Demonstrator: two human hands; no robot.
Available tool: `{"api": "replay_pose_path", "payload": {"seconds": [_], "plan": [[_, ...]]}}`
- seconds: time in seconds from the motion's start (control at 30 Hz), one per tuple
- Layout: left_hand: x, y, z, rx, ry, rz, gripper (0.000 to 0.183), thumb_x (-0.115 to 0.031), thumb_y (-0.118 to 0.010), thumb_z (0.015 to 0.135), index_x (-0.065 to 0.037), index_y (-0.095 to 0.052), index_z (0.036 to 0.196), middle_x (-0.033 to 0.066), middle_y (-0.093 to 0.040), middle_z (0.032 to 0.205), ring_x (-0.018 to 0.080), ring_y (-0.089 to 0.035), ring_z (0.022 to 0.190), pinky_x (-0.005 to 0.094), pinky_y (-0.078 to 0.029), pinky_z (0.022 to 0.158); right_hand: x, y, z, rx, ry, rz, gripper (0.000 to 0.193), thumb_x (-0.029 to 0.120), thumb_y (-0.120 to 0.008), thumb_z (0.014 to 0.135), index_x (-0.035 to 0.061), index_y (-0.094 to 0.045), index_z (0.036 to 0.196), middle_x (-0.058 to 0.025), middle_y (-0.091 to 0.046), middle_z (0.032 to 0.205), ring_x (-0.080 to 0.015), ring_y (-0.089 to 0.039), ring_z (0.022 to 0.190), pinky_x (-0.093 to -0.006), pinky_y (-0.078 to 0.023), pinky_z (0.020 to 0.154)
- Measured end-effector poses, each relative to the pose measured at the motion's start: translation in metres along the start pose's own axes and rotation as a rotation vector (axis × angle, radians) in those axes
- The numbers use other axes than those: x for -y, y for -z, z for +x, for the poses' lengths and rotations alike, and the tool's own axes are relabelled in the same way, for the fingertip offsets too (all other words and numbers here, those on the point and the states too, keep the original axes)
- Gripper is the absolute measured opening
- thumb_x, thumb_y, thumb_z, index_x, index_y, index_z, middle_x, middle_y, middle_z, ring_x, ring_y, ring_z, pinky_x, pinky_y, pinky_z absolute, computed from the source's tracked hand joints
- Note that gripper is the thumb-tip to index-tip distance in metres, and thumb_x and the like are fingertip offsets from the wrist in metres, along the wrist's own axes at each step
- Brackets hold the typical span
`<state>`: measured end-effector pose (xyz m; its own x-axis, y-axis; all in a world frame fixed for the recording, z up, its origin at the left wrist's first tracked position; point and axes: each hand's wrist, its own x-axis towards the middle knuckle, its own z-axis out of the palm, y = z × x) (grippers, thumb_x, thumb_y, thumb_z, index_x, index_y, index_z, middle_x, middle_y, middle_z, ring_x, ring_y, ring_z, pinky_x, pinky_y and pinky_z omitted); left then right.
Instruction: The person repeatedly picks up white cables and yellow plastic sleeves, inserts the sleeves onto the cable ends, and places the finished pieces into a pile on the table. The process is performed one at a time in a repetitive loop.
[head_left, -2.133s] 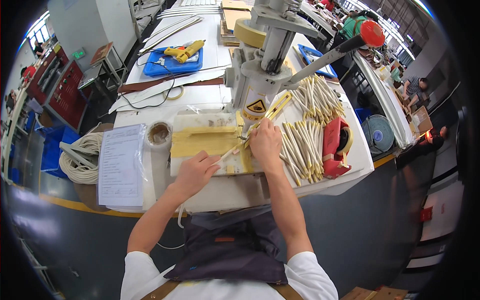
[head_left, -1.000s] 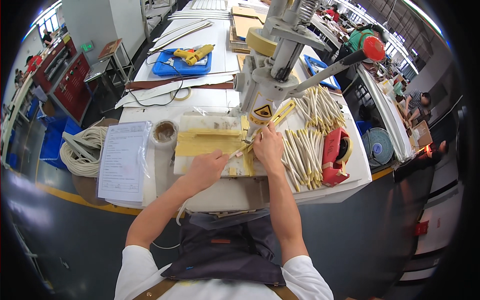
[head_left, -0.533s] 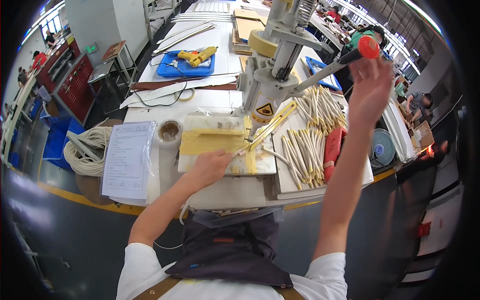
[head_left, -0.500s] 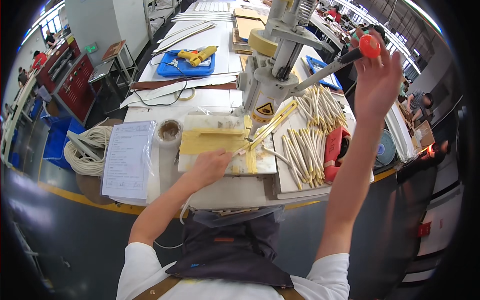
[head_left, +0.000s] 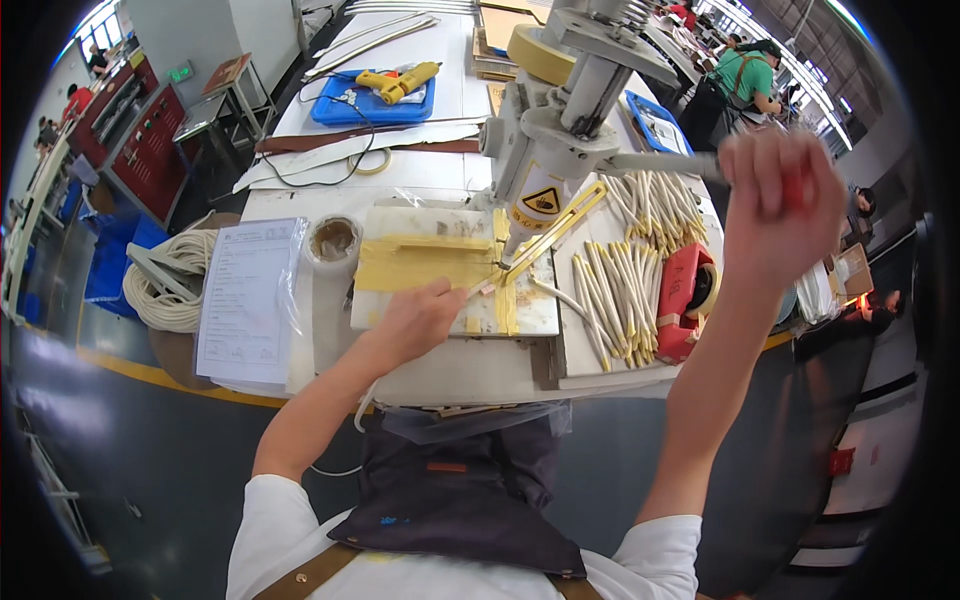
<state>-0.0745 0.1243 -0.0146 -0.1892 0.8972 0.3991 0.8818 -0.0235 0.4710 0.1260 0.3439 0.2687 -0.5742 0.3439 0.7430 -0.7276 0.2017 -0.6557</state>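
Observation:
My right hand (head_left: 785, 205), slightly blurred, is wrapped round the red ball knob (head_left: 797, 188) on the lever (head_left: 668, 163) of a grey hand press (head_left: 548, 150). My left hand (head_left: 425, 318) rests at the front of the press base plate (head_left: 385, 318), fingers pinched beside the press tip. What they pinch is too small to make out. Yellow tape (head_left: 425, 272) covers much of the plate. A long narrow yellow piece (head_left: 562, 228) slants from under the press tip up to the right. A pale cord piece (head_left: 560, 298) curves away right of the tip.
Right of the plate lie bundles of yellow-tipped cord pieces (head_left: 612, 300) and a red tape dispenser (head_left: 680, 305). At left are a tape roll (head_left: 333, 243), a sleeved paper sheet (head_left: 250, 300) and coiled cord (head_left: 170, 290). A yellow glue gun (head_left: 398, 82) lies on a blue tray (head_left: 340, 108).
My right hand has closed round the red knob and come down, swinging the lever lower. My left hand stays pinched beside the press tip. The view has shifted slightly.

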Motion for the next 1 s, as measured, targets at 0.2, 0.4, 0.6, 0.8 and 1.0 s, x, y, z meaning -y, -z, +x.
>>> {"api": "replay_pose_path", "payload": {"seconds": [0.2, 0.4, 0.6, 0.8, 1.0], "plan": [[-0.001, 0.001, 0.002, -0.002, -0.006, -0.029, 0.019, -0.012, -0.067, 0.093, -0.004, -0.073, 0.109, 0.0105, -0.057, 0.081, 0.0306, -0.061, 0.069, 0.0412, -0.049, 0.06, -0.04, -0.023, -0.144, 0.016, 0.3, -0.481, 0.037, 0.035, -0.04, 0.105, 0.01, -0.047, 0.078, -0.0036, -0.047, 0.06, -0.0212, -0.05, 0.061, -0.046, -0.039, 0.08], [0.006, 0.0, 0.004, -0.089, 0.026, -0.125, 0.02, -0.01, -0.067, 0.092, -0.002, -0.073, 0.109, 0.0118, -0.061, 0.081, 0.0293, -0.061, 0.067, 0.0393, -0.048, 0.06, -0.021, -0.022, -0.094, -0.131, 0.187, -0.267, 0.039, 0.041, -0.043, 0.106, 0.009, -0.048, 0.084, -0.0036, -0.048, 0.069, -0.0215, -0.05, 0.068, -0.0444, -0.042, 0.085], [-0.01, 0.011, 0.008, -0.18, 0.281, -0.261, 0.019, -0.012, -0.069, 0.089, 0.001, -0.072, 0.103, 0.0135, -0.065, 0.078, 0.0274, -0.06, 0.065, 0.037, -0.048, 0.061, -0.022, 0.052, 0.043, -0.031, -0.057, 0.135, 0.049, 0.049, -0.046, 0.104, 0.0025, -0.059, 0.113, -0.0048, -0.049, 0.072, -0.0178, -0.048, 0.072, -0.0355, -0.041, 0.081], [-0.004, 0.012, 0.002, -0.182, 0.348, -0.257, 0.021, -0.018, -0.071, 0.091, 0.002, -0.072, 0.097, 0.0156, -0.065, 0.076, 0.0302, -0.06, 0.065, 0.039, -0.047, 0.061, -0.039, 0.008, -0.01, -0.13, -0.022, -0.768, 0.037, 0.03, -0.06, 0.098, -0.0012, -0.065, 0.117, -0.0163, -0.068, 0.116, -0.0272, -0.065, 0.108, -0.0421, -0.048, 0.099], [-0.008, 0.008, 0.009, -0.159, 0.319, -0.271, 0.024, -0.022, -0.071, 0.092, 0.002, -0.071, 0.092, 0.0165, -0.063, 0.074, 0.0314, -0.059, 0.064, 0.0403, -0.045, 0.06, -0.15, 0.018, -0.173, 0.128, -0.435, -1.313, 0.031, 0.015, -0.071, 0.081, 0.0111, -0.077, 0.11, -0.0183, -0.058, 0.14, -0.0382, -0.051, 0.131, -0.0467, -0.045, 0.106]]}}
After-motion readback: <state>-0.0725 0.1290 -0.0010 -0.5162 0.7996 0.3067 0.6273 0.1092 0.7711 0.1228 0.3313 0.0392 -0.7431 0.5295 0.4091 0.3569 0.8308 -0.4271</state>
